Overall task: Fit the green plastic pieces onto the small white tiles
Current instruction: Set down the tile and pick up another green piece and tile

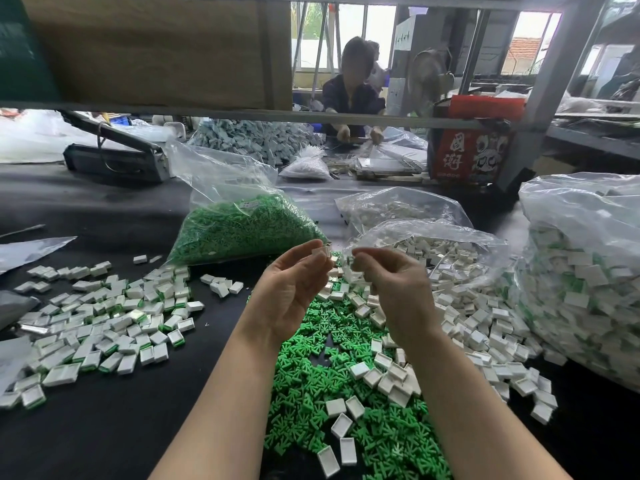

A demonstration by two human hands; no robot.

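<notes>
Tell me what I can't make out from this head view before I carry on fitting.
- Right hand: its curled fingers hide whatever it pinches; piece type unclear.
- White tile in the left hand: too small to tell if a green piece is fitted.
- Large bag at right: cut off by the frame edge.
- Green bag: its label is too small to read.

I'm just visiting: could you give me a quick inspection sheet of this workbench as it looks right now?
Surface: black table.
Job's things: loose green pieces; white tiles; fitted tiles piled at left.
Clutter: green bag, tile bags, red box.
Hands: left hand pinches a tile; right hand fingers curled, contents unclear.
Cables: nothing seen.
Surroundings: shelf frame, another worker, windows.
</notes>
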